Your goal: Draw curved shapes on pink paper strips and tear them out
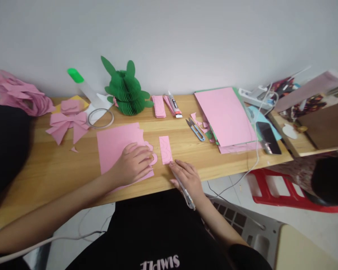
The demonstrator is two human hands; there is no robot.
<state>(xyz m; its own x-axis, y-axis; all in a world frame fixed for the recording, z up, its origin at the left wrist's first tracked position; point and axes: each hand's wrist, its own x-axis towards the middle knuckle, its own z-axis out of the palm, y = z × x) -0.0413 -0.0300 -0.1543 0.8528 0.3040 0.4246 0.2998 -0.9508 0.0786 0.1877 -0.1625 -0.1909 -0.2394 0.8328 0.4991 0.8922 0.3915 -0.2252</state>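
Observation:
My left hand (135,163) lies with its fingers stretched out over a sheet of pink paper (109,144), pressing on its right part. A curvy pink paper cutout (154,159) shows partly under those fingertips; the rest is covered. My right hand (188,178) has its fingers closed round a slim white pen (188,197), whose clip end points back toward me. The right fingertips reach the lower edge of a small pink paper strip (165,150) with curved outlines drawn on it.
Behind stand a green honeycomb paper rabbit (129,90), a glue tube (174,105) and folded pink strips (159,106). Blue thread snips (195,129) lie beside paper scraps and stacked pink sheets (228,116). A pink paper bow (68,125) and tape ring (100,127) are left; a phone (268,138) right.

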